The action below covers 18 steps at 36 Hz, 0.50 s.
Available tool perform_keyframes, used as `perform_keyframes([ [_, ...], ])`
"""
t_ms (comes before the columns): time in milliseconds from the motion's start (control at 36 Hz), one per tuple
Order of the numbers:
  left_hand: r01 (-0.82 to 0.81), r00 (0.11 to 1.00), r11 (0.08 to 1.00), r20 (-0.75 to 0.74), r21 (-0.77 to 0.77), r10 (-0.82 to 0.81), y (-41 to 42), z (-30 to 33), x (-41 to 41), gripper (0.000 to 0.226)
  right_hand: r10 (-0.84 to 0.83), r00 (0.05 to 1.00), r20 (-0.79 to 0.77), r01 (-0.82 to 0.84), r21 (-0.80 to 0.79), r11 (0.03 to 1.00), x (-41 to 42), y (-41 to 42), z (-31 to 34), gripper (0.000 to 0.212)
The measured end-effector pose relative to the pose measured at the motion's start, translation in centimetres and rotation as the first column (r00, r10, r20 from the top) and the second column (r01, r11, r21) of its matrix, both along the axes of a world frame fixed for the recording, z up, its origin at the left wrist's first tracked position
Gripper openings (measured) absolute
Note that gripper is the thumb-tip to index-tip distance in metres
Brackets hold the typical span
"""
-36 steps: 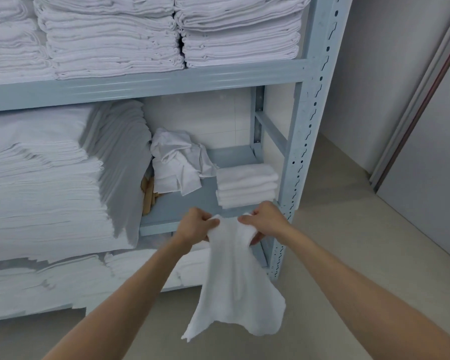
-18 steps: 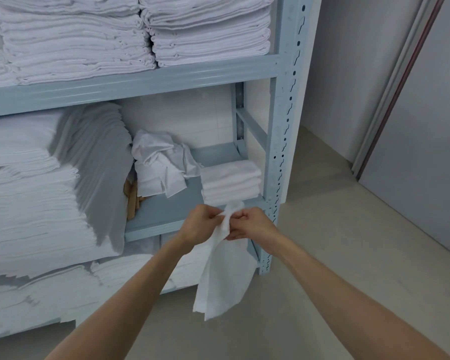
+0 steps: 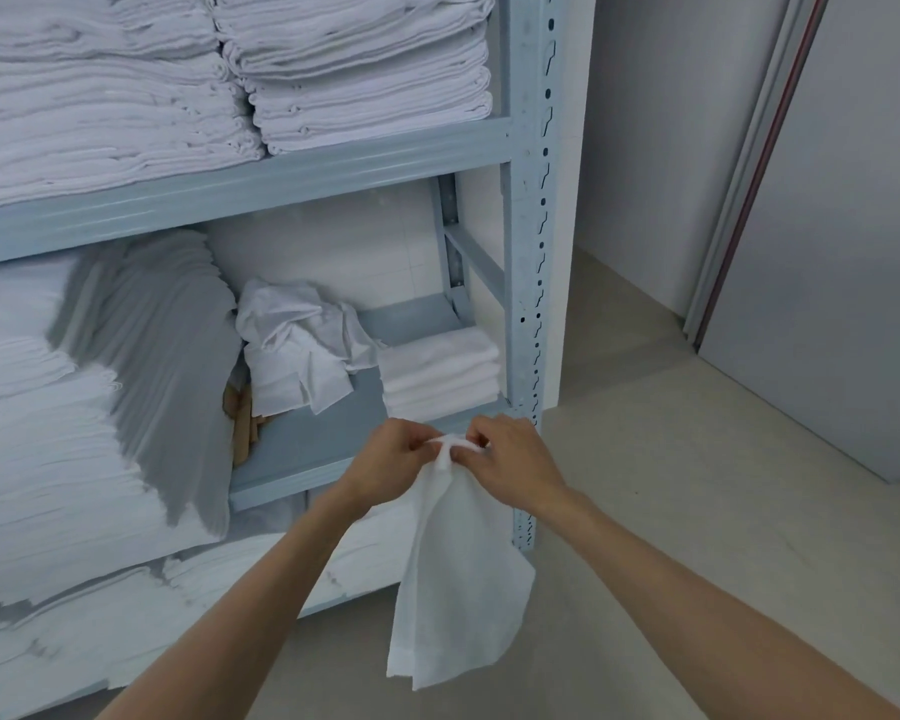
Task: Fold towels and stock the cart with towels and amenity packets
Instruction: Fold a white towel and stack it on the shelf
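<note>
A small white towel (image 3: 455,579) hangs doubled lengthwise in front of the shelf's front edge. My left hand (image 3: 391,457) and my right hand (image 3: 513,459) pinch its top corners, held close together. Behind my hands, a short stack of folded white towels (image 3: 440,371) sits at the right end of the middle shelf (image 3: 307,459). To its left lies a crumpled heap of unfolded white cloths (image 3: 300,350).
The blue-grey metal rack (image 3: 528,226) holds tall stacks of white linen (image 3: 94,101) on the upper and middle shelves and more below. A brown wooden item (image 3: 242,423) is wedged beside the big linen pile. Bare floor (image 3: 697,485) and a grey door lie to the right.
My hands came together, bringing the towel's two top corners to meet, so the spread towel now hangs folded in half and narrower. My view shifted slightly right.
</note>
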State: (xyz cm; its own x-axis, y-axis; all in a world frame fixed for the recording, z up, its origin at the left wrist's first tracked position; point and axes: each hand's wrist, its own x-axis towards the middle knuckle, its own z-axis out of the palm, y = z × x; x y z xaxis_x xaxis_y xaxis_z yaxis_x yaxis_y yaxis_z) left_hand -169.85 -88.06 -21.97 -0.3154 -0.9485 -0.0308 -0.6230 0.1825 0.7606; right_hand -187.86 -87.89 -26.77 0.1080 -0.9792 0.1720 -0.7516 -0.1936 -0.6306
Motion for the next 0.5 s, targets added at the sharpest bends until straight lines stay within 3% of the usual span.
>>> perform_keyframes([
  [250, 0.020, 0.998, 0.999, 0.058, -0.035, -0.017, -1.0, 0.7, -1.8, 0.024, 0.056, 0.998, -0.016, -0.057, -0.061, 0.997, -1.1, -0.3, 0.9, 0.040],
  [361, 0.023, 0.998, 0.998, -0.056, 0.065, -0.020, -1.3, 1.0, -2.7, 0.032, 0.051, 0.998, -0.034, -0.054, -0.097, 0.994, -2.0, -0.9, 1.5, 0.039],
  [444, 0.029, 1.000, 0.999, 0.006, 0.031, -0.029, -1.6, 1.1, -3.2, 0.017, 0.040, 0.998, -0.041, -0.043, -0.077, 0.996, -2.8, -1.7, 1.7, 0.029],
  [500, 0.039, 0.998, 0.999, 0.045, 0.000, -0.039, -1.7, 1.1, -3.4, 0.020, 0.034, 0.999, -0.017, -0.036, -0.081, 0.996, -3.3, -2.1, 1.6, 0.031],
])
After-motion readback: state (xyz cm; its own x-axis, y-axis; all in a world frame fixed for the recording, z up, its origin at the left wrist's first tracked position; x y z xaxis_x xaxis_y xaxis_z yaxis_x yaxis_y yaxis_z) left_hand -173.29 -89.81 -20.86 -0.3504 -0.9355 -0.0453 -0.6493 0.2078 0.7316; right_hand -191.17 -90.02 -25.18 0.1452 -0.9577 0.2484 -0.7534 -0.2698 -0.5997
